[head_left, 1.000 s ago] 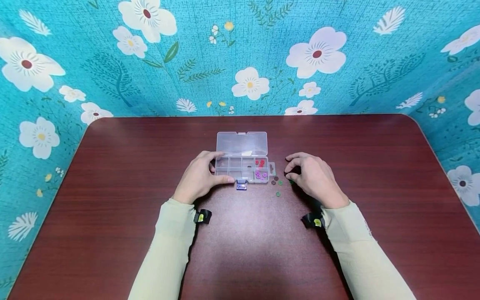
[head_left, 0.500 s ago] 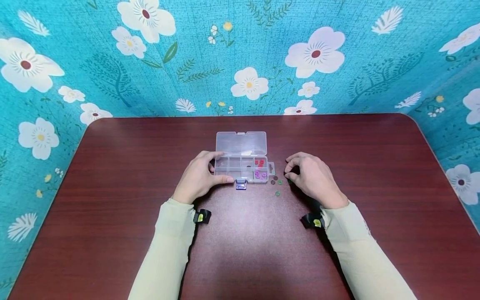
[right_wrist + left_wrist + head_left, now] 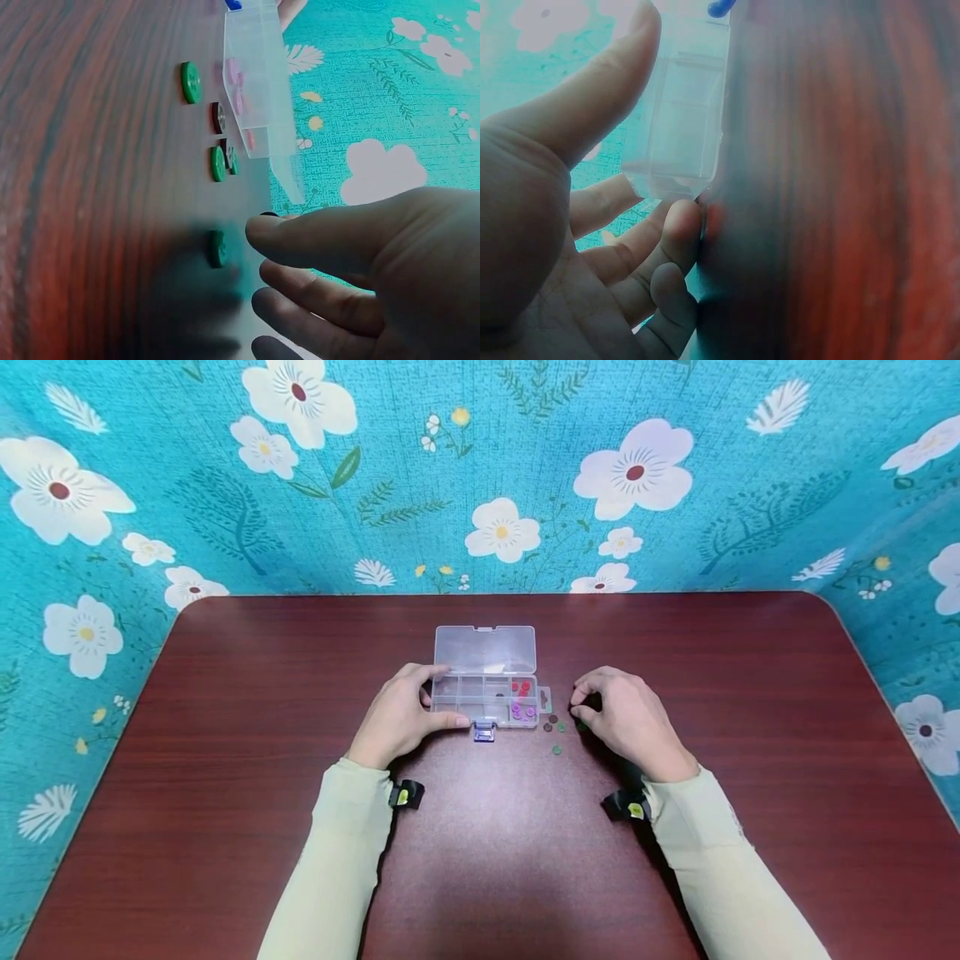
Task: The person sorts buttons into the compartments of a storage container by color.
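My left hand (image 3: 397, 714) grips the left end of a clear plastic compartment box (image 3: 471, 687), thumb along the front edge and a finger at the back. The box's lid (image 3: 486, 649) stands raised behind it. Red buttons (image 3: 521, 687) and purple buttons (image 3: 522, 712) fill two right-hand compartments. My right hand (image 3: 633, 718) is right of the box, low over the table; its thumb and forefinger pinch a small dark button (image 3: 268, 215), mostly hidden by the thumb. Beneath them a green button (image 3: 218, 249) lies on the table.
Between box and right hand lie loose dark buttons (image 3: 552, 719) and green buttons (image 3: 557, 750). A blue latch (image 3: 483, 732) sticks out from the box's front, a hang tab (image 3: 544, 699) from its right end. Floral cloth (image 3: 502, 531) hangs behind the dark wooden table (image 3: 480, 860).
My right thumb and forefinger have drawn together. The left hand and the box stay put; the head view shifts slightly.
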Tool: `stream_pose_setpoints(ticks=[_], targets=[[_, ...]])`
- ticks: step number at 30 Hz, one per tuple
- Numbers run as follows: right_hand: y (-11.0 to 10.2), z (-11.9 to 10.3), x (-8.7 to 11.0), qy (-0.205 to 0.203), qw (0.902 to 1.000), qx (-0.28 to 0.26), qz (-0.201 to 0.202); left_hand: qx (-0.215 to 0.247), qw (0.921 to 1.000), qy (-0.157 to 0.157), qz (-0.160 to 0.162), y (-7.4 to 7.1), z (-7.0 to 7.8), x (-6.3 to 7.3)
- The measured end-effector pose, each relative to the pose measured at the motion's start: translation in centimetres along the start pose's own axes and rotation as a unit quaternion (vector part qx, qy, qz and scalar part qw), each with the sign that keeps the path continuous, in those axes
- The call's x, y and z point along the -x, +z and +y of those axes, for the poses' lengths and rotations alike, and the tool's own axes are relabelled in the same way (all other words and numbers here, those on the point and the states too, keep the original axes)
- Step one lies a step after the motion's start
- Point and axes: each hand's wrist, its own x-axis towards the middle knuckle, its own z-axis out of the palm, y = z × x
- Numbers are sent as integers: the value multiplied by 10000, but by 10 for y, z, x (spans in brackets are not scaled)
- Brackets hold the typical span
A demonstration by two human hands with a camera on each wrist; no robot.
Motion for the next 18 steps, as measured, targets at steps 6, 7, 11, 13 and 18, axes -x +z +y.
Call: stream_pose_setpoints(ticks=[6,7,11,13,18], targets=[[-1,0,0,-134,9998,-44,143,-7,10000,37,27,1,0,0],[-2,-1,0,-160,9997,-53,173,-9,10000,39,32,1,0,0],[-4,-2,-2,-163,9996,-60,239,7,10000,15,14,1,0,1],[-5,-4,-3,-153,9995,-65,258,14,10000,-12,6,1,-1,1],[-5,-7,-4,-214,9991,-117,354,-21,10000,13,35,1,-2,1]])
